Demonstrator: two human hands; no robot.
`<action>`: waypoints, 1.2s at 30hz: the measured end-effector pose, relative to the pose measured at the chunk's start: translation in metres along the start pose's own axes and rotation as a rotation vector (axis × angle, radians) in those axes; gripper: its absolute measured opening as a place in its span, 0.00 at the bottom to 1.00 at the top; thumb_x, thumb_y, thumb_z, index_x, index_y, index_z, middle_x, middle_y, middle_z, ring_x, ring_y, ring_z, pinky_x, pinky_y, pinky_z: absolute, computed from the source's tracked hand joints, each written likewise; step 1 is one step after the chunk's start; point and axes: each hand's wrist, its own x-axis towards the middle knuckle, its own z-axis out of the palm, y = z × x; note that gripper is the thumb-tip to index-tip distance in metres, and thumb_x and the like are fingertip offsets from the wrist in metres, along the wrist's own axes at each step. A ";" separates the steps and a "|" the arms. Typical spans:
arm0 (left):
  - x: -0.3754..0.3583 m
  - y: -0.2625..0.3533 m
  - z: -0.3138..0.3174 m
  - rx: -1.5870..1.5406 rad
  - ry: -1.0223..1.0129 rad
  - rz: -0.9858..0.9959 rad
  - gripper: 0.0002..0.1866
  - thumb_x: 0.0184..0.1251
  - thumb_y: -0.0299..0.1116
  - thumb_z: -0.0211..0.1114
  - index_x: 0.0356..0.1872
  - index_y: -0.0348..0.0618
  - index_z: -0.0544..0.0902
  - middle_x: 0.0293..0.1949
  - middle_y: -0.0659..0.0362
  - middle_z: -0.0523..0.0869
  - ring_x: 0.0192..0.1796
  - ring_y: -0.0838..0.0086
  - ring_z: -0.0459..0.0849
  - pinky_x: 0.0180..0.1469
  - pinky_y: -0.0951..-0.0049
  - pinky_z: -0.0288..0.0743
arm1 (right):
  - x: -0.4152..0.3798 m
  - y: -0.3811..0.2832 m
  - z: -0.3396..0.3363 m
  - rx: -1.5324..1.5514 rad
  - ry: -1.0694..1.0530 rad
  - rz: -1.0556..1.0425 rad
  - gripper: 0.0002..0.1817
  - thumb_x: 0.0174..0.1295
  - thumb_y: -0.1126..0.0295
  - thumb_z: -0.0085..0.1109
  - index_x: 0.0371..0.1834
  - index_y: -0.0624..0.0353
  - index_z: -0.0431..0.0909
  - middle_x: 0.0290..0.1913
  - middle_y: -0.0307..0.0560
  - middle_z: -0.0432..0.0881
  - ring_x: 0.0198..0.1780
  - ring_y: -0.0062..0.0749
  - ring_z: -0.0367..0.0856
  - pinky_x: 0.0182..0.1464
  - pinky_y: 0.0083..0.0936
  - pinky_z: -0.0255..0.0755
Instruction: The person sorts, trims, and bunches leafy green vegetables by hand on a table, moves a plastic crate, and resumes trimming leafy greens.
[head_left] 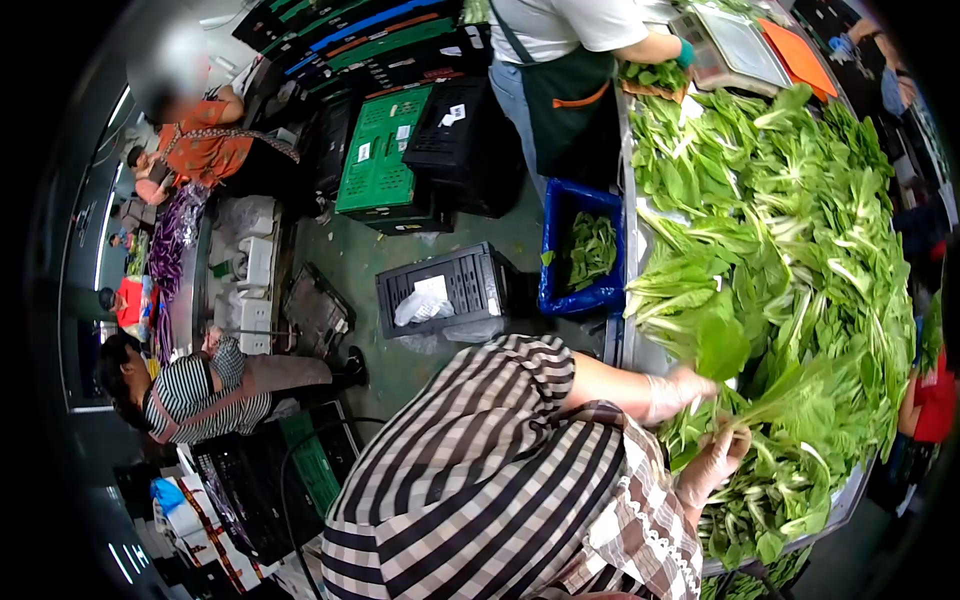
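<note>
My left hand [680, 393], in a thin clear glove, is closed at the near edge of a heap of leafy greens [770, 240]. A broad, slightly blurred leaf [722, 350] rises from its fingers. Below it, my right hand [714, 463], gloved likewise, has its fingers curled round the base of a leafy green [800, 397] whose leaves fan away over the heap. Their fingertips are close together. Part of each grip is hidden by fingers and leaves. Pale stems and loose leaves lie all around both hands.
A blue-lined bin [547, 262] with leaves inside stands beside the table. Black crates [432, 290] and green crates [378, 150] are on the floor. A co-worker in a dark apron [570, 110] works at the table's far end, near trays [742, 45]. Other people stand at left.
</note>
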 end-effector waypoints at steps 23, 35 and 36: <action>-0.032 0.027 0.010 0.156 -0.141 -0.008 0.19 0.57 0.23 0.73 0.51 0.37 0.81 0.46 0.59 0.86 0.48 0.72 0.83 0.53 0.71 0.76 | -0.017 0.017 -0.010 0.013 -0.080 -0.006 0.12 0.74 0.69 0.49 0.51 0.66 0.75 0.36 0.46 0.84 0.31 0.24 0.84 0.36 0.22 0.78; -0.030 0.016 -0.016 0.061 -0.227 0.035 0.23 0.55 0.25 0.72 0.55 0.39 0.82 0.46 0.55 0.87 0.47 0.68 0.84 0.51 0.67 0.80 | -0.023 0.037 -0.016 0.016 -0.133 0.262 0.08 0.75 0.65 0.51 0.46 0.58 0.71 0.34 0.41 0.77 0.30 0.23 0.74 0.32 0.20 0.69; -0.027 0.016 -0.017 0.075 -0.211 0.055 0.25 0.53 0.24 0.72 0.56 0.40 0.81 0.47 0.56 0.87 0.48 0.68 0.84 0.55 0.67 0.78 | -0.024 0.040 -0.017 -0.019 -0.191 0.252 0.08 0.75 0.65 0.50 0.45 0.58 0.71 0.32 0.40 0.77 0.29 0.22 0.74 0.31 0.20 0.69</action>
